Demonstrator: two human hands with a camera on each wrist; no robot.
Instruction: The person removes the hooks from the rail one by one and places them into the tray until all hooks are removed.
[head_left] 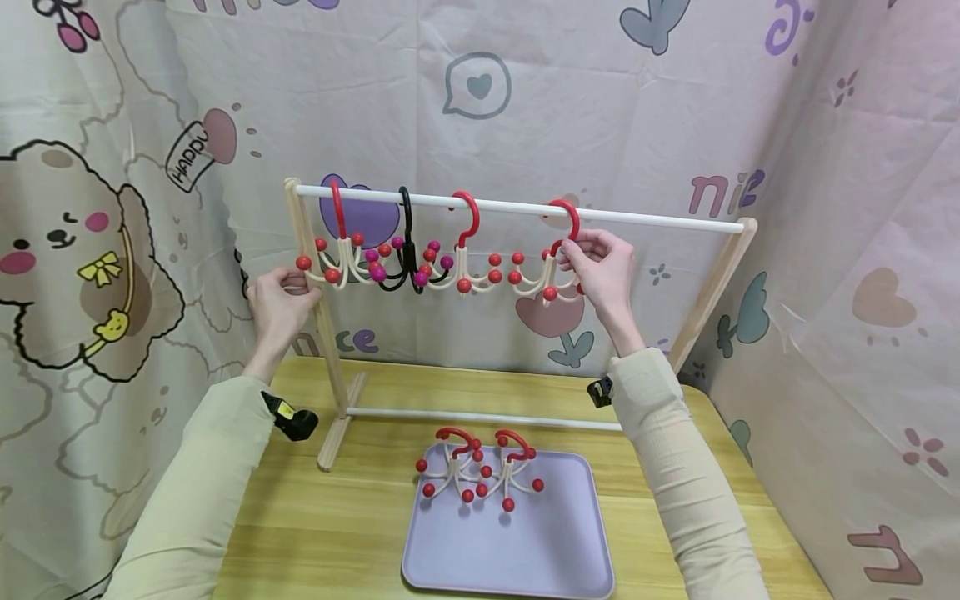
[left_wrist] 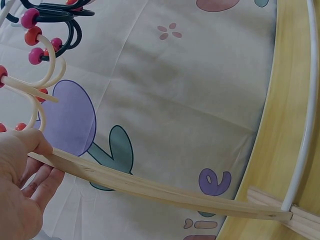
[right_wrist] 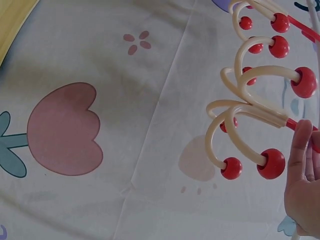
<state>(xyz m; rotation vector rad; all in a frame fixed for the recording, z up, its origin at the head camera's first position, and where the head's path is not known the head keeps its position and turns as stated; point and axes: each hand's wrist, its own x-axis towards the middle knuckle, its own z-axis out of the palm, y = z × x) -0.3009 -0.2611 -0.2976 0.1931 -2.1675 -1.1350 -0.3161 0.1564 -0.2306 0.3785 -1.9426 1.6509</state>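
Wooden rack (head_left: 322,333) w/ white rail on the surface, left hand (head_left: 281,296) gripping its left post, right hand (head_left: 603,267) pinching the red-hooked hanger (head_left: 551,258) hung at rail's right end, 3 more hangers (head_left: 405,250) betw. the hands, lilac tray (head_left: 517,542) below w/ 2 spare hangers (head_left: 480,475).

Looks like a makeshift recording booth set up in a home-type room, not a shop or workshop. I'm boxed in by a cream cartoon-print fabric backdrop (head_left: 525,108) with a puppy, hearts, tulips and lettering, hung on three sides like a curtain. In front of me sits a small light wooden counter (head_left: 337,517) carrying a wooden tabletop rack with a white rail (head_left: 517,208) and a flat lilac plastic tray (head_left: 517,550).
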